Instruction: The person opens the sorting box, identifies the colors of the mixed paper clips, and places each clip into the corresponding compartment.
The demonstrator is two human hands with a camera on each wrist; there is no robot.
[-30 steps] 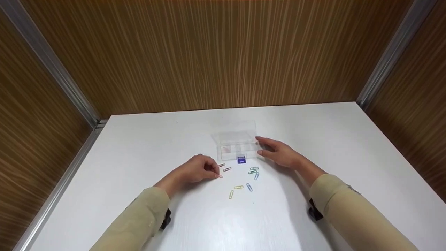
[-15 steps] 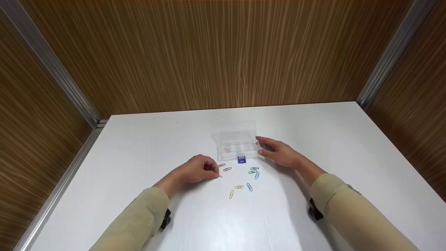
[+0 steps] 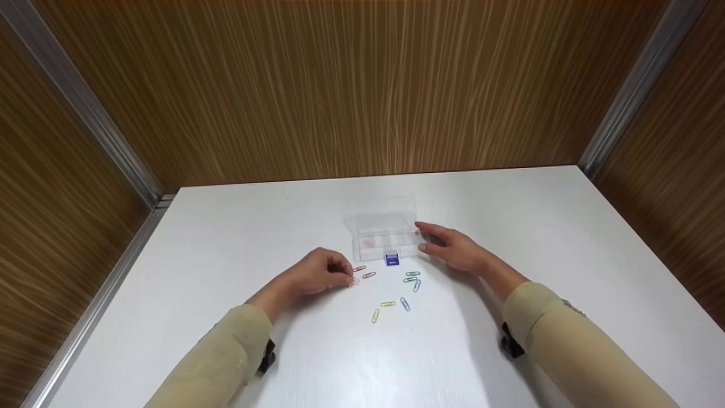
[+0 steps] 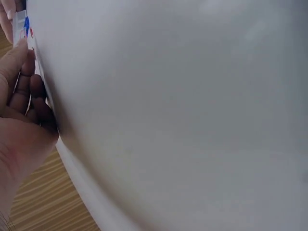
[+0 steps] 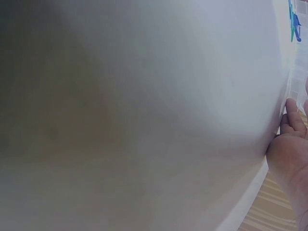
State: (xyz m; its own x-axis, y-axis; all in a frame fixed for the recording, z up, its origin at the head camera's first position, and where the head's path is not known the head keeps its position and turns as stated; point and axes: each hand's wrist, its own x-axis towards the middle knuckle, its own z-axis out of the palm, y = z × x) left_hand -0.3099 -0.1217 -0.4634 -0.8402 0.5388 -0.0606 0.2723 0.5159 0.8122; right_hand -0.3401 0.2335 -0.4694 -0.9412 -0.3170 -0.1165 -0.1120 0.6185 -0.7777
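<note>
A clear plastic box (image 3: 385, 235) with its lid open and a blue latch (image 3: 392, 259) sits mid-table. My right hand (image 3: 422, 237) holds its right end between forefinger and thumb; that hand's fingers (image 5: 291, 120) also show in the right wrist view. Several coloured paper clips (image 3: 405, 304) lie scattered in front of the box. My left hand (image 3: 351, 277) is curled just left of them and pinches a small pink clip (image 3: 355, 280) at its fingertips, a little above the table. Two red clips (image 3: 369, 275) lie beside it. The left wrist view shows curled fingers (image 4: 21, 96).
The white table (image 3: 226, 238) is walled by wood panels on three sides, with metal corner strips (image 3: 85, 113). Both forearms wear beige sleeves (image 3: 561, 334).
My left hand has drawn its fingertips up and slightly back from the table with the pink clip. The right hand and the box have stayed put.
</note>
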